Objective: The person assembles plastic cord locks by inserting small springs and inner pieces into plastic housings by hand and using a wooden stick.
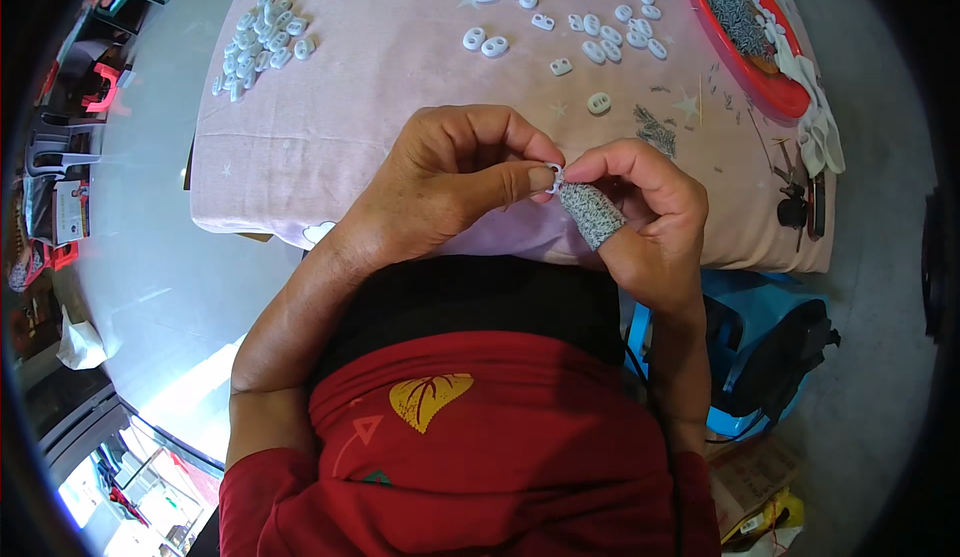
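Between the fingertips of my left hand [455,177] is a small white plastic piece [555,178] with openings in it. My left thumb and index finger pinch it over the table's near edge. From the other side my right hand [655,212] closes on the same piece with thumb and index finger. A grey speckled knitted finger sleeve [592,215] covers the right thumb. The fingertips hide much of the piece, and any pin between them is too small to make out. Beyond my hands lies a single off-white oval piece [599,103] with two holes.
A pile of white oval pieces [262,42] lies at the far left, with more white pieces [610,35] scattered at the far middle. Small grey metal pins [655,129] lie right of centre. A red tray [790,102] holds many pins. Keys [790,172] and white gloves [822,122] sit at the right edge.
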`<state>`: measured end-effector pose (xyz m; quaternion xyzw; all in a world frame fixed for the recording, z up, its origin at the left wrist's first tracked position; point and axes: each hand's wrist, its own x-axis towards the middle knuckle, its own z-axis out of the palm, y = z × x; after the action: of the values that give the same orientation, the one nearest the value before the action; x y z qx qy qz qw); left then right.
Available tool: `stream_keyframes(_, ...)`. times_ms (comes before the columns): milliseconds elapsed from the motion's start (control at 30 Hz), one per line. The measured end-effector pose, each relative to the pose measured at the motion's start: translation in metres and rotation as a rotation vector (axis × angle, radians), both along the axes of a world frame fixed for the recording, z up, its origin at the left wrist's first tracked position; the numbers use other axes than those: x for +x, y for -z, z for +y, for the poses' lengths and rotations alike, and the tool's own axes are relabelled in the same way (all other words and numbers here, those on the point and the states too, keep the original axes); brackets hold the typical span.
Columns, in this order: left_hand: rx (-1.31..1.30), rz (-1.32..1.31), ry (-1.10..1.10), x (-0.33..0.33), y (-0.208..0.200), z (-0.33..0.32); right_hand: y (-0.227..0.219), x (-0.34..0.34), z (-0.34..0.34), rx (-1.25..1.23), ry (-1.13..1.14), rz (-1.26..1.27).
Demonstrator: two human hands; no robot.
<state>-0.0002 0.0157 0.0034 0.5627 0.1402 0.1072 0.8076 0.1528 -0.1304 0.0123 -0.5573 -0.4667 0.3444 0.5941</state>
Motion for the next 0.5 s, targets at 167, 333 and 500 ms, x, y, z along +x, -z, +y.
stream_keyframes(167, 0.011, 0.026, -0.022, 0.000, -0.001, -0.002, -0.001, 0.002, 0.000, -0.049, 0.018, -0.042)
stream_keyframes(333, 0.120, 0.029, -0.070, 0.001, 0.002, -0.006, 0.000, 0.000, 0.002, -0.046, 0.039, -0.039)
stream_keyframes(500, 0.089, 0.002, -0.077, 0.002, 0.011, -0.004, 0.007, 0.004, 0.007, -0.060, 0.017, -0.139)
